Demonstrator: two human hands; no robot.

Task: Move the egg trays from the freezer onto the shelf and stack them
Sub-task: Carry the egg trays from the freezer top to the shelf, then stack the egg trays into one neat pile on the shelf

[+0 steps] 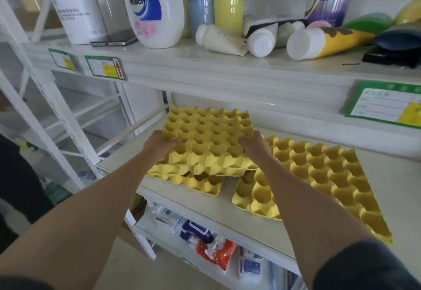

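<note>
Two hands (159,145) (256,146) grip top egg tray (205,134).

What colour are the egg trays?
Yellow: the egg trays show clearly in the head view.

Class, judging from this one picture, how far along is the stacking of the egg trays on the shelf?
Done: a small pile of yellow trays lies on the middle shelf. In hand: the left hand and right hand hold the top tray over that pile. Left: the single tray beside it is not stacked. The freezer is out of view.
</note>
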